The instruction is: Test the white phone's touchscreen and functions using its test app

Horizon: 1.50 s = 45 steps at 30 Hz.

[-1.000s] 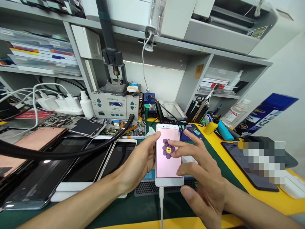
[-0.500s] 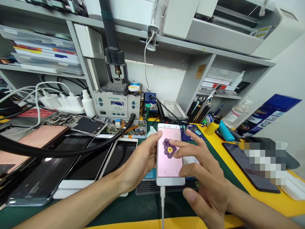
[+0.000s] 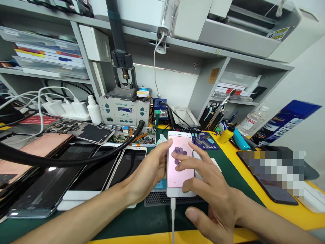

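Note:
A white smartphone (image 3: 180,176) is held upright over the mat, its lit pink screen showing a purple flower with a yellow centre. My left hand (image 3: 149,169) grips the phone's left edge, thumb on the front and the other fingers partly hidden behind it. Over the right part of the screen my right hand (image 3: 210,183) hovers with its fingers spread, covering some of the flower; whether a fingertip touches the glass I cannot tell. A white charging cable (image 3: 173,213) is plugged into the phone's lower end.
Several phones, including a dark one (image 3: 48,179), lie at left beneath a thick black hose (image 3: 76,164). Behind stand a grey hot-air station (image 3: 124,113) and a tray of small parts (image 3: 149,137). A dark tablet-like device (image 3: 269,183) lies at right near a yellow bottle (image 3: 225,135).
My right hand has shifted left over the screen, its fingers now covering more of the flower. My left hand keeps its hold on the phone.

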{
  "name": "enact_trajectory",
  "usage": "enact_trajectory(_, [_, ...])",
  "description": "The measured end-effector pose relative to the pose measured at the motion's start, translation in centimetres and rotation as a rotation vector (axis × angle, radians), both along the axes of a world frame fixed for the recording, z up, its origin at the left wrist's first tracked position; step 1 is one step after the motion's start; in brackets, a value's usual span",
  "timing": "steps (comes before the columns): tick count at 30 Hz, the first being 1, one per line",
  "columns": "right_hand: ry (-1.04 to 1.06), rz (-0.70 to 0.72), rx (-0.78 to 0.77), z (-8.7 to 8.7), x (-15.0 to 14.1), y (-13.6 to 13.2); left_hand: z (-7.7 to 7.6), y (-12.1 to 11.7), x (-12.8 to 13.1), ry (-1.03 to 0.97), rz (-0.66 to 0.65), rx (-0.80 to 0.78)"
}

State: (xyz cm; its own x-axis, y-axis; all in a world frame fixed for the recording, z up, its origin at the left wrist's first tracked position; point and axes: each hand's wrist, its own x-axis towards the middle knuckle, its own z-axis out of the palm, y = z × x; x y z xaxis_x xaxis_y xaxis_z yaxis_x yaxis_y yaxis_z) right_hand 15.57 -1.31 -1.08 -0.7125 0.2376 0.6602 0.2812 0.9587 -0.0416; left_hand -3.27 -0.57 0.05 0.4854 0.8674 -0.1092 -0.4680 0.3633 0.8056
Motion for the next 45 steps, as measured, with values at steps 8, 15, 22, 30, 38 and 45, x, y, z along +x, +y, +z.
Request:
enact_trajectory(8, [0.213,-0.054,0.012,-0.2,-0.1,-0.5,0.0,0.1,0.2,0.007,-0.007,-0.007])
enact_trajectory(15, [0.176,-0.086,-0.020,0.1,-0.4,-1.1,-0.1,0.0,0.1,0.024,0.011,-0.022])
enact_trajectory(22, [0.046,-0.001,-0.027,-0.2,-0.2,-0.6,0.1,-0.1,0.0,0.014,-0.004,-0.007])
enact_trajectory(30, [0.232,-0.115,-0.057,0.1,-0.2,-1.6,0.2,-0.1,0.2,0.029,0.013,-0.025])
enact_trajectory(38, [0.177,-0.079,-0.044,0.0,-0.2,-1.5,0.0,0.0,0.1,0.040,0.008,-0.016])
enact_trajectory(45, [0.129,-0.068,-0.071,-0.4,-0.5,-1.4,0.0,0.0,0.1,0.036,0.016,-0.009])
